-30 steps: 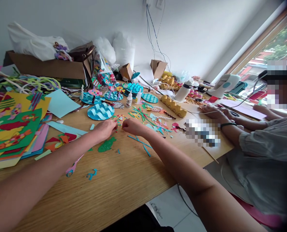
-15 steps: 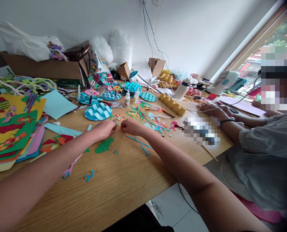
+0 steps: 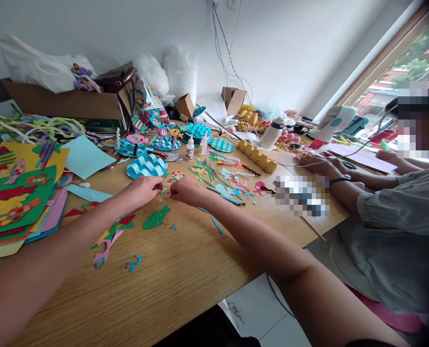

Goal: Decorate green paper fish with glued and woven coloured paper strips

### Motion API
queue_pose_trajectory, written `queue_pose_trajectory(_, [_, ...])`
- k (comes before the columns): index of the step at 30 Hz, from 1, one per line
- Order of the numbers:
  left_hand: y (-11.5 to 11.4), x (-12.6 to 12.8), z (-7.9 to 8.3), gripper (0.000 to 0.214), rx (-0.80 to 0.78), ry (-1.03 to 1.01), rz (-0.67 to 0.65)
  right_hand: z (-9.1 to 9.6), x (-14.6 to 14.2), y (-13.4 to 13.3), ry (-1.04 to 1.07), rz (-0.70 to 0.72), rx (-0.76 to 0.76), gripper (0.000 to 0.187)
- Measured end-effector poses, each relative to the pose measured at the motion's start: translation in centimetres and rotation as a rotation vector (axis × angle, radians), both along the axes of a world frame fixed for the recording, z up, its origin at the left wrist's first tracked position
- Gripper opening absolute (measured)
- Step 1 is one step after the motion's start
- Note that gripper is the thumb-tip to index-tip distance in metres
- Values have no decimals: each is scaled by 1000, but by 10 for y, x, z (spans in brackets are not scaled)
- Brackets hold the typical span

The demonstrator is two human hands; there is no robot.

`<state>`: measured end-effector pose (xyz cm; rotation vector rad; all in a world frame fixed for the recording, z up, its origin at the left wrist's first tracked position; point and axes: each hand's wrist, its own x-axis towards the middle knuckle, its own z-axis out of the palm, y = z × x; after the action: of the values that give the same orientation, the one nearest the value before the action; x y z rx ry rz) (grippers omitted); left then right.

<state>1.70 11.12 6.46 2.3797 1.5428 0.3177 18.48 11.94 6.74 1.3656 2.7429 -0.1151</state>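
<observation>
My left hand point(image 3: 144, 188) and my right hand point(image 3: 185, 189) rest close together on the wooden table point(image 3: 171, 279), both with fingers curled in. Their fingertips meet at a scatter of tiny coloured paper bits point(image 3: 171, 179); what they pinch is too small to make out. A green paper fish point(image 3: 156, 218) lies just in front of my hands. A round blue wavy paper piece point(image 3: 147, 166) sits right behind my left hand. Coloured paper strips and cut shapes point(image 3: 217, 178) lie to the right of my right hand.
Stacked coloured craft sheets point(image 3: 15, 193) cover the left side. A cardboard box point(image 3: 62, 101), glue bottles point(image 3: 189, 148) and more blue wavy discs stand at the back. A yellow ridged piece point(image 3: 259, 158) lies mid-right. Another person sits at the right, hands point(image 3: 318, 166) on the table.
Both my hands have drawn slightly left and nearer to me. My left arm shifted, uncovering paper scraps near the stacked sheets. The view tilted a little.
</observation>
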Motion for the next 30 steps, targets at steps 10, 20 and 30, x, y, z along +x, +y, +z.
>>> queue_pose_trajectory(10, [-20,-8,-1,13,-2,-55,-1,-8,-19,0,-28,-1,39,26])
queue_pose_trajectory(20, [-15,-11,-12,23,-126,-323,64,-4,-1,5,137,-45,-98,24])
queue_pose_trajectory(30, [-14,5,-8,23,-53,-222,91,-6,-9,-1,59,-75,-51,24])
